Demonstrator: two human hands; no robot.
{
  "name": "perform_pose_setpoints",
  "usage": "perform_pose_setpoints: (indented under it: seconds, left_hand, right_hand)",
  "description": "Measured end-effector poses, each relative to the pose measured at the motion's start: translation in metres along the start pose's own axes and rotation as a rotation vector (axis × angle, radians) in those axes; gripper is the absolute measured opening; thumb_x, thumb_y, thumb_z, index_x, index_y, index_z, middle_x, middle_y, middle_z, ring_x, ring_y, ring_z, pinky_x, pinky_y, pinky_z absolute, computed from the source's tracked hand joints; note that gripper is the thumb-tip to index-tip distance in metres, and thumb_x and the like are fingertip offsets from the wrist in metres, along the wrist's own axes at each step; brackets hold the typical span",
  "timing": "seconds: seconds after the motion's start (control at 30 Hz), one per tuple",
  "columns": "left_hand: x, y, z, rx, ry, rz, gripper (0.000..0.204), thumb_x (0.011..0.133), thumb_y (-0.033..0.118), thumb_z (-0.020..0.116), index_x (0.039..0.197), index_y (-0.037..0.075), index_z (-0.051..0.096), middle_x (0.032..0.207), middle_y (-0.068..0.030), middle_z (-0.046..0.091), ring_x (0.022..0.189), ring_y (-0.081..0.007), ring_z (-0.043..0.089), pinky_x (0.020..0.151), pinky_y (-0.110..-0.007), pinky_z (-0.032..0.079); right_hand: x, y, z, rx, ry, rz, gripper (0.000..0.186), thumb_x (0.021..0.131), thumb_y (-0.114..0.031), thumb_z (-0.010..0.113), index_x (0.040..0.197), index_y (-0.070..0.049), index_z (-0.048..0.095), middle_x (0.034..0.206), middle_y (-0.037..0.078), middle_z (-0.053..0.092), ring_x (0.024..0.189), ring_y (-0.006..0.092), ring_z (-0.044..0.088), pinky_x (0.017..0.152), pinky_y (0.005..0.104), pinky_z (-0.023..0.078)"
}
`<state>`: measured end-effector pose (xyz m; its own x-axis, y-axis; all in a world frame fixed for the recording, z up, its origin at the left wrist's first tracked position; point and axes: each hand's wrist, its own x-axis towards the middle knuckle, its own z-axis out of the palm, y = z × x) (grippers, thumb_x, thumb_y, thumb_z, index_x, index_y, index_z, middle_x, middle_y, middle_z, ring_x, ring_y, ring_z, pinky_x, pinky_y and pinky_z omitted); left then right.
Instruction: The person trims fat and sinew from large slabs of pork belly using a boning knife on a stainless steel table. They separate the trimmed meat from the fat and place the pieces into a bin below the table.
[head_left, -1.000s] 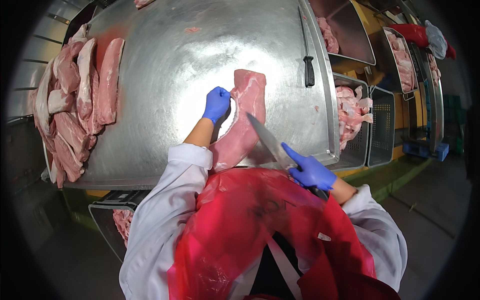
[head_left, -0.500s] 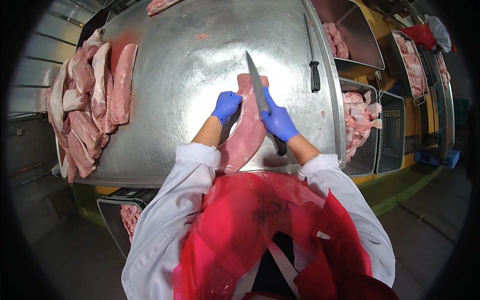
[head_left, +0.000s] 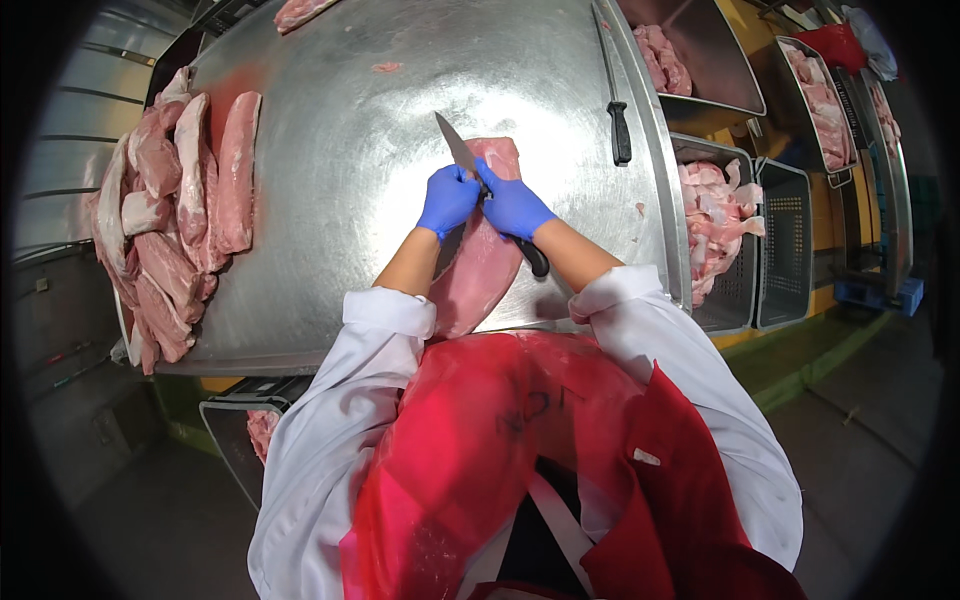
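Observation:
A long pale-pink slab of raw meat (head_left: 468, 290) lies lengthwise on the steel table (head_left: 330, 100) before me. My right hand (head_left: 510, 208), in a blue glove, grips a black-handled knife (head_left: 451, 136) over the slab, its blade angled up and left across the upper part. Close beside it, my left hand (head_left: 448, 203), also gloved in blue, is closed at the slab's left edge, fingertips pinching the meat near the blade; their exact contact is partly hidden.
A heap of meat cuts (head_left: 150, 230) covers the left side. A black-handled sharpening steel (head_left: 619, 133) lies right. Grey crates (head_left: 785, 245) and metal tubs (head_left: 720, 80), several with meat, line the right; another crate (head_left: 228, 445) stands below left. Another piece (head_left: 300, 12) is at the far edge.
My right hand and knife have swung from the slab's right side up and left to meet my left hand; the blade now points up-left. My left hand stays at the slab's edge.

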<state>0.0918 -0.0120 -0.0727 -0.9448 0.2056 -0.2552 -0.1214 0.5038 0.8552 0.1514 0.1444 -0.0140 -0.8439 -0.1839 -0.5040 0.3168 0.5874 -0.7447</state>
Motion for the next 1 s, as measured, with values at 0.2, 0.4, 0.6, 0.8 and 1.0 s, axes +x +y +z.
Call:
perform_pose_setpoints:
  seconds: [0.2, 0.4, 0.6, 0.8, 1.0]
  left_hand:
    - [-0.001, 0.004, -0.012, -0.007, 0.030, -0.027, 0.019, 0.086, 0.013, 0.062, 0.075, -0.002, 0.063, 0.070, -0.0142, 0.066, 0.065, -0.0215, 0.063, 0.064, -0.037, 0.051]
    - [-0.015, 0.049, -0.010, 0.003, -0.028, 0.073, 0.017, 0.086, 0.014, 0.064, 0.077, -0.001, 0.064, 0.070, -0.0101, 0.065, 0.063, -0.0169, 0.061, 0.061, -0.034, 0.050]
    - [-0.024, 0.052, -0.018, -0.013, -0.010, 0.048, 0.012, 0.089, 0.011, 0.065, 0.088, -0.001, 0.066, 0.075, -0.0016, 0.063, 0.069, -0.0076, 0.056, 0.063, -0.027, 0.047]
    - [-0.037, 0.078, -0.023, -0.085, 0.005, 0.073, 0.013, 0.089, 0.012, 0.065, 0.089, 0.000, 0.066, 0.077, -0.0007, 0.063, 0.070, -0.0069, 0.053, 0.064, -0.026, 0.046]
    - [-0.062, 0.096, -0.030, -0.199, 0.005, 0.132, 0.015, 0.089, 0.015, 0.065, 0.087, 0.001, 0.066, 0.073, -0.0011, 0.061, 0.067, -0.0085, 0.053, 0.062, -0.028, 0.045]
  right_hand:
    - [-0.061, 0.031, -0.001, 0.111, -0.168, -0.032, 0.074, 0.094, -0.018, 0.049, 0.161, -0.019, 0.017, 0.073, 0.018, 0.067, 0.052, 0.0234, 0.063, 0.056, 0.0367, 0.055]
    - [-0.026, 0.023, -0.002, 0.198, -0.081, -0.031, 0.077, 0.093, -0.012, 0.049, 0.161, -0.025, 0.016, 0.073, 0.011, 0.065, 0.054, 0.0179, 0.062, 0.056, 0.0319, 0.055]
    - [-0.075, 0.054, 0.007, 0.298, -0.160, -0.072, 0.077, 0.093, -0.011, 0.050, 0.161, -0.025, 0.016, 0.073, 0.008, 0.063, 0.057, 0.0168, 0.062, 0.057, 0.0309, 0.055]
    - [-0.071, 0.030, 0.011, 0.262, -0.172, -0.071, 0.077, 0.094, -0.017, 0.052, 0.161, -0.024, 0.015, 0.075, 0.011, 0.065, 0.058, 0.0184, 0.063, 0.058, 0.0332, 0.055]
    - [-0.079, 0.035, 0.024, 0.318, -0.261, -0.102, 0.079, 0.093, -0.015, 0.053, 0.161, -0.026, 0.015, 0.072, 0.010, 0.063, 0.053, 0.0181, 0.061, 0.053, 0.0325, 0.055]
